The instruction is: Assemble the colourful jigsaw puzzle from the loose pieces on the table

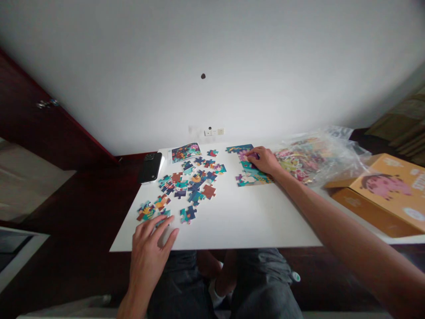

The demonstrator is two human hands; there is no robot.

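My right hand (264, 160) reaches over the partly joined jigsaw puzzle (251, 178) on the right half of the white table. Its fingers are closed together on a pink and purple puzzle piece at the puzzle's upper part; the fingers partly hide it. On the joined part a white rabbit shows. My left hand (149, 241) rests at the table's front edge, fingers apart and holding nothing. Its fingertips lie by loose puzzle pieces (162, 202), partly covering one. Several more loose pieces (195, 179) are spread over the middle left.
A picture sheet (186, 152) lies at the back, beside a black phone (151, 167) on the left edge. Clear plastic bags (308, 155) with colourful pieces lie on the right, next to an orange box (385, 190). A wall with sockets (214, 132) stands behind the table (232, 226).
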